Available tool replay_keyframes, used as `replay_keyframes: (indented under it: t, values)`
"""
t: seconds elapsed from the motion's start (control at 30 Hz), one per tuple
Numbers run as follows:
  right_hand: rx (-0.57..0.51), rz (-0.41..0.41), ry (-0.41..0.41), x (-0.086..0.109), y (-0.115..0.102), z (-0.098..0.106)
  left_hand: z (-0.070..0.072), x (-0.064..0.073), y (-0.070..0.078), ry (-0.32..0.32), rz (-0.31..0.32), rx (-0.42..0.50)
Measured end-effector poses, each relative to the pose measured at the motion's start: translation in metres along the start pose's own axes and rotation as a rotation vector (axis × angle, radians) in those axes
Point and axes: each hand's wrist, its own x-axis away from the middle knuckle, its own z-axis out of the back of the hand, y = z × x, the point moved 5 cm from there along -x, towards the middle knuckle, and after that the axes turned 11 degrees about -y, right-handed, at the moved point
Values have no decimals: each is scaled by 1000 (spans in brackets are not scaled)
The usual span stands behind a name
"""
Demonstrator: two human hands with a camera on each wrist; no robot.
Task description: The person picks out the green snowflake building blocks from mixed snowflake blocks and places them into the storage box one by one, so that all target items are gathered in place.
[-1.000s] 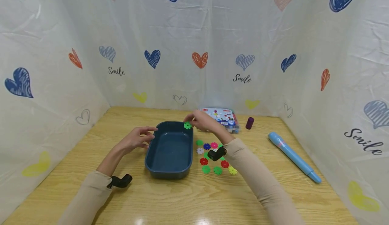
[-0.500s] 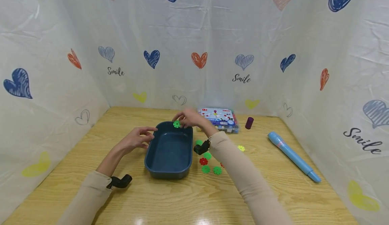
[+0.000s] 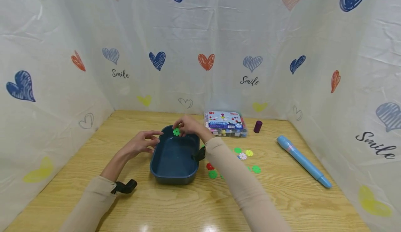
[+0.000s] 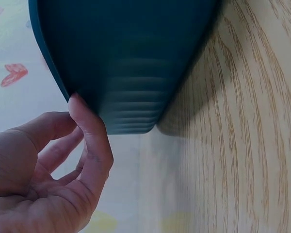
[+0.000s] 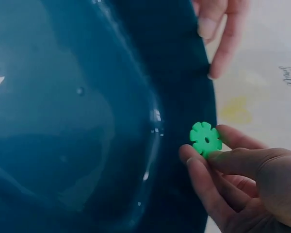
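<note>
At the left of a wooden table (image 3: pixel 131 124), a person's left hand (image 3: pixel 141 143) rested its loosely bent, parted fingers against the rim of a dark teal tray (image 3: pixel 173 180), not curled round it. Over the tray's far end, the right hand (image 3: pixel 189 124) pinched a green notched disc (image 5: pixel 206 140) between thumb and fingers, close to the far wall. Here was the change — a second earlier the disc was at the far right corner, and it had since travelled leftward to about the middle of that end. It was thus within the tray's outline, though not let go. Right of the tray lay more coloured discs (image 3: pixel 256 169) — some hidden by the right sleeve (image 3: pixel 244 183) — with a labelled clear box (image 3: pixel 225 120) behind them. Farther right were a purple cylinder (image 3: pixel 258 126) and a long light-blue tube (image 3: pixel 302 160).
</note>
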Motion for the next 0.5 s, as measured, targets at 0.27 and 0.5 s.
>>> replay_keyframes:
  t: [0.27, 0.5]
  values:
    - [31, -28, 29, -6, 1, -7, -1, 0, 1, 6, 11, 7]
    - [198, -40, 54, -14, -4, -13, 0, 0, 1, 12, 15, 11]
